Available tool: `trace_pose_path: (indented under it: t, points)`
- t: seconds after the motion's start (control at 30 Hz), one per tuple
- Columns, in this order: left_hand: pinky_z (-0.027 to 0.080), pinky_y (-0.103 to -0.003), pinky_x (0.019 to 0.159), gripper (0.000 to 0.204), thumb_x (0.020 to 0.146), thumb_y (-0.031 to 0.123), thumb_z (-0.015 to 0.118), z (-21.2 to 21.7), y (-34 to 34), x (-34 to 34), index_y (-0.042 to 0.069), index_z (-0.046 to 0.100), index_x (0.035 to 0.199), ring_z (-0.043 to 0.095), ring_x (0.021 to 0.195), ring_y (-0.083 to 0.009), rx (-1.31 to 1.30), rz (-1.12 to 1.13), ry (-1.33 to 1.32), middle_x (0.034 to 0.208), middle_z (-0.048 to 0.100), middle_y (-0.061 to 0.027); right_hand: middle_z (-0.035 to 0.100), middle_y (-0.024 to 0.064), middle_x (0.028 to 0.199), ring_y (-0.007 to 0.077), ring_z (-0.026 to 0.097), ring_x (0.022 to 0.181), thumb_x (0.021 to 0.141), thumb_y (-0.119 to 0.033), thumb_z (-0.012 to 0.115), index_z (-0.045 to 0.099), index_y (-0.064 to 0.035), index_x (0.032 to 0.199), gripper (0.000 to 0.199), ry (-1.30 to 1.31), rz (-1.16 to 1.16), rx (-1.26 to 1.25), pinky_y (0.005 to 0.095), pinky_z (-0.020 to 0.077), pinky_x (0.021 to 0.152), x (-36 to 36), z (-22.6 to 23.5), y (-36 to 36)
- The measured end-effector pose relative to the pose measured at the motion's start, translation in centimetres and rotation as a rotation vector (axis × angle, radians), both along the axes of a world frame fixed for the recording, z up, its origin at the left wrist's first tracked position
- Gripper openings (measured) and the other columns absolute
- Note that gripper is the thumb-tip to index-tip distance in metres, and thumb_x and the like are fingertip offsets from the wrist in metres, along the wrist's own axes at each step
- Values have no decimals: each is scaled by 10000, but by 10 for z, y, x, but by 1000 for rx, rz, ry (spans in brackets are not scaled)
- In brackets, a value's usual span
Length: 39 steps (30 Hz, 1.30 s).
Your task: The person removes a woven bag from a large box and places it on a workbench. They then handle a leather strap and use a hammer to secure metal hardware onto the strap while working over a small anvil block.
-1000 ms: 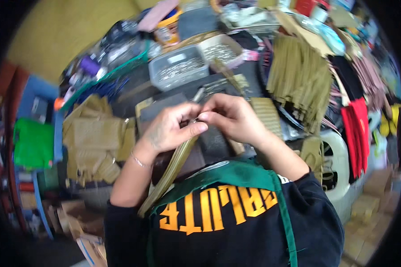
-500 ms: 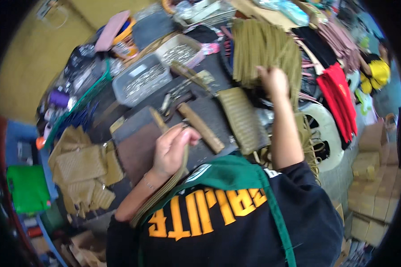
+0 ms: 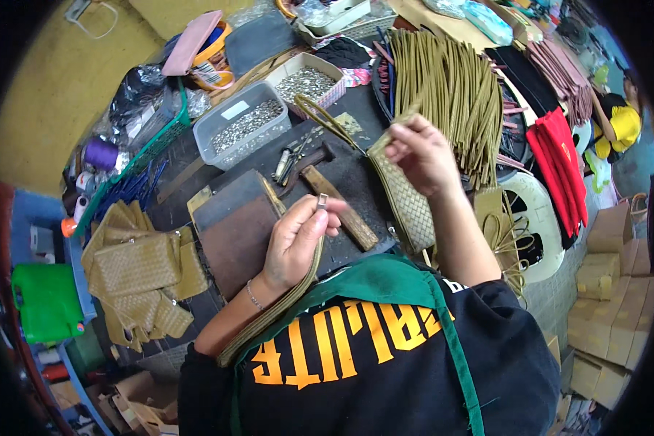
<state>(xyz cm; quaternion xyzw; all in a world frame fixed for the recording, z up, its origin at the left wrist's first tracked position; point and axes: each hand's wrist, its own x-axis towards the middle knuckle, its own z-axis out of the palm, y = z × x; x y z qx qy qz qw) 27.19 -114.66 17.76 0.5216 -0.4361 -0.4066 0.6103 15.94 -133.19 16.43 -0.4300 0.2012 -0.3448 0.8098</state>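
Observation:
My left hand [image 3: 298,236] is closed on an olive strap [image 3: 280,309]. A small metal loop [image 3: 322,201] stands up at its fingertips, and the strap trails down along my forearm. My right hand [image 3: 425,156] is raised with its fingers pinched on the end of an olive strip [image 3: 408,116]. Behind it lies a thick pile of similar olive strips [image 3: 450,87]. A woven olive pouch [image 3: 407,196] with a wrist loop lies just below my right hand. Between the hands, a hammer [image 3: 338,207] with a wooden handle rests on the dark table.
Two tubs of small metal parts, one clear [image 3: 240,123] and one pale [image 3: 309,80], stand at the back. Woven olive pieces [image 3: 134,269] are stacked at left, beside a dark board [image 3: 236,236]. Red fabric [image 3: 557,171] hangs over a white stool [image 3: 534,225] at right. Another person [image 3: 618,127] is farther off.
My right hand has come back from the strip pile toward me, now with an olive strip between its fingers. My left hand has shifted slightly right, still holding the strap.

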Motion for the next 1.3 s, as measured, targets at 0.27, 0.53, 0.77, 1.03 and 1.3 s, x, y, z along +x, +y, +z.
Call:
trace_pose_path:
  t: [0.27,0.53,0.77,1.03,1.3]
  points:
    - [403,-232,665,151,820,94,410,-1,-3,0,1,436,935,480,709,-106,2,74,184,779,501,-61,526,10,713,99,536,574,790,-97,531,502,-39,862,97,-25,180,-10,185,425,533,11,3,32]
    - [403,-226,673,183,801,73,438,2,-5,1,-1,419,967,483,724,-103,-7,108,59,928,470,-95,545,12,740,84,547,611,785,-132,554,519,-36,853,123,-16,211,-28,181,430,544,12,5,36]
    - [402,-230,680,391,795,83,405,1,-5,2,-26,339,1165,478,732,-110,-27,48,162,971,458,-102,539,-2,679,61,507,591,785,-141,557,518,-43,839,118,-20,235,-129,186,404,544,13,-4,38]
    - [383,-195,642,236,798,79,427,4,-2,1,-26,457,1008,495,686,-87,96,88,144,871,539,-84,528,3,678,67,504,614,787,-133,555,502,-45,824,109,21,254,-208,189,404,560,10,9,43]
    - [390,-177,557,216,849,205,458,1,-5,1,3,498,916,509,614,-76,143,148,207,775,554,-56,542,10,737,48,505,665,777,-44,539,512,14,850,96,-25,181,-353,192,433,594,12,15,56]
